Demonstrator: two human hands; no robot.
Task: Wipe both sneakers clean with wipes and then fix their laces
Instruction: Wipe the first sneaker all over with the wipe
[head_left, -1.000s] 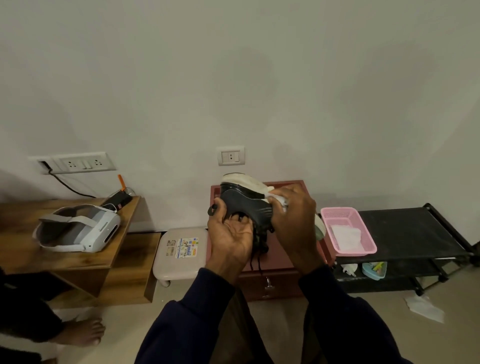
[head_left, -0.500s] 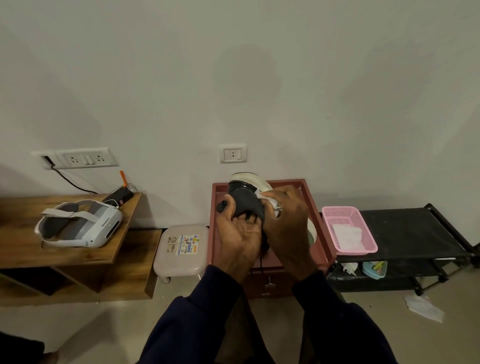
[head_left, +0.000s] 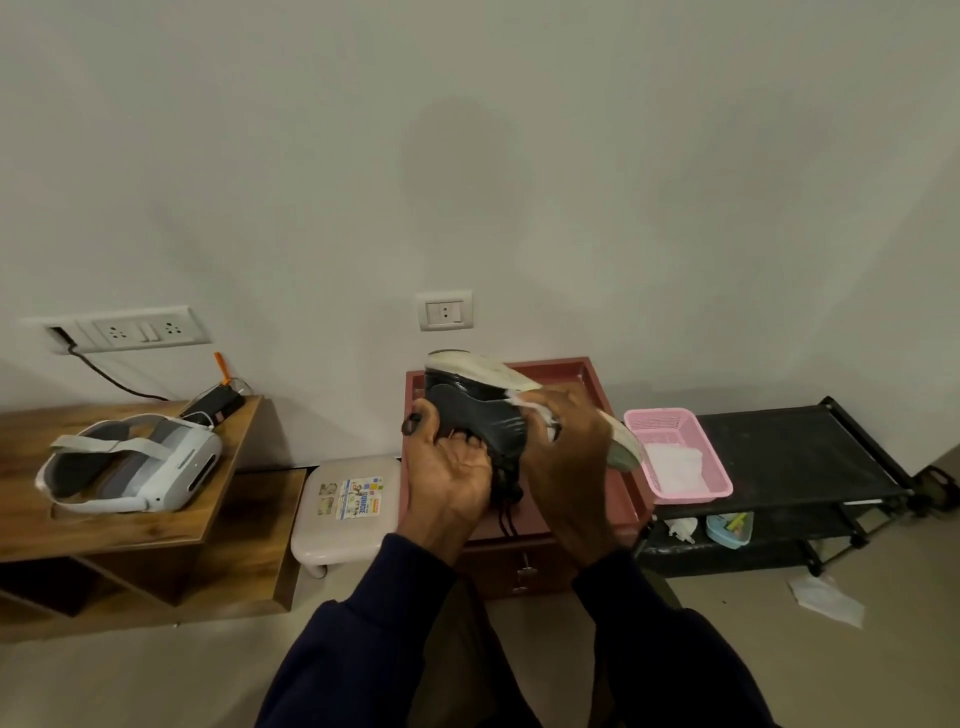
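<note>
- Sneaker (head_left: 478, 410): hangs in the air, pale sole turned up, over the red cabinet (head_left: 587, 369); rests on nothing but the two grips.
- Left grip (head_left: 452, 478): curls round the dark upper from below, thumb on the side; may lose it if the rubbing pushes harder than that one-sided hold can take, with a drop onto the cabinet likely.
- Right grip (head_left: 571, 457): pinches a white wipe (head_left: 524, 400) against the upper just under the sole edge; may let the wipe bunch or slide out, leaving bare fingers to smear dirt.
- Laces (head_left: 506, 512): dangle loose below the left grip; could snag in fingers or pull further out of the eyelets, making the later fixing longer.
- Toe end: partly hidden behind the right grip, so easy to skip.
- Basket (head_left: 675, 415) with fresh wipes: sits near, on the black rack (head_left: 795, 452); risks a knock from the toe on a wide swing.
- Second sneaker: not in view.
</note>
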